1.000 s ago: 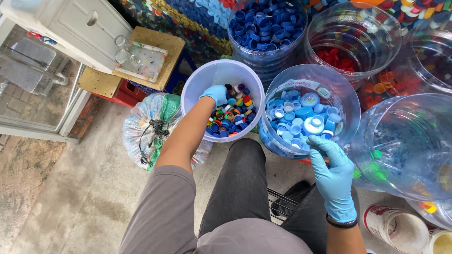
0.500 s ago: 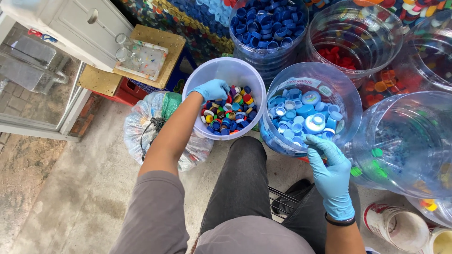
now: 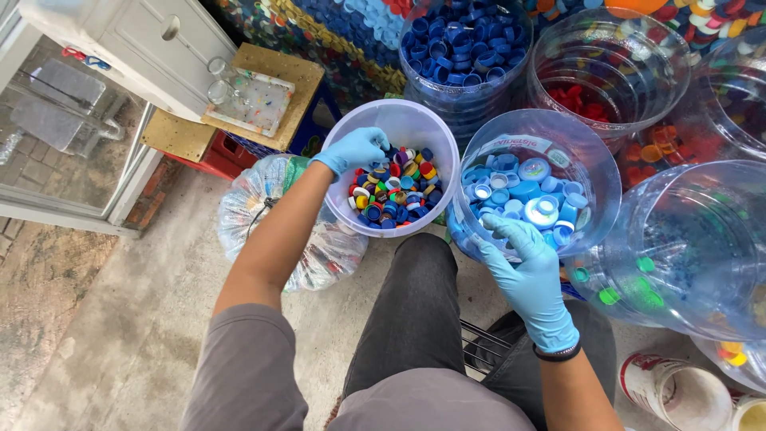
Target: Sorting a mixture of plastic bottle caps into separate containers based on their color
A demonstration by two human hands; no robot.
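A: What could go wrong here, in your opinion?

B: The left hand [image 3: 353, 149], in a blue glove, is inside the white bucket [image 3: 415, 120] in the upper middle of the frame. Its fingers are curled down onto the mixed coloured bottle caps [image 3: 395, 195]. If it holds a cap already, I cannot tell; the fingertips are hidden among the caps.

A: And the other hand?

B: The right hand [image 3: 528, 267] is at the near rim of the clear container with light blue caps [image 3: 523, 195], just right of the bucket. The fingers are half bent and loosely together. I see nothing clearly held between them, but the palm side is turned away.

A: So where is the risk?

B: First, the bucket seems to lean against the knee [image 3: 419, 263] and not to stand flat. If the left hand presses on its far side, I think it can tip and spill caps on the concrete floor [image 3: 120, 319]. Second, the containers stand very close: dark blue caps [image 3: 463, 48] above, red caps [image 3: 586, 100] at the upper right, a green-cap container [image 3: 686, 247] at the right. A cap thrown carelessly may fall into the wrong one.

A: The gloves also?

B: Yes, thin gloves give less feeling, so a small cap can slip out. Also the plastic bag [image 3: 275, 215] at the left touches the bucket, and a falling cap may disappear beside it.
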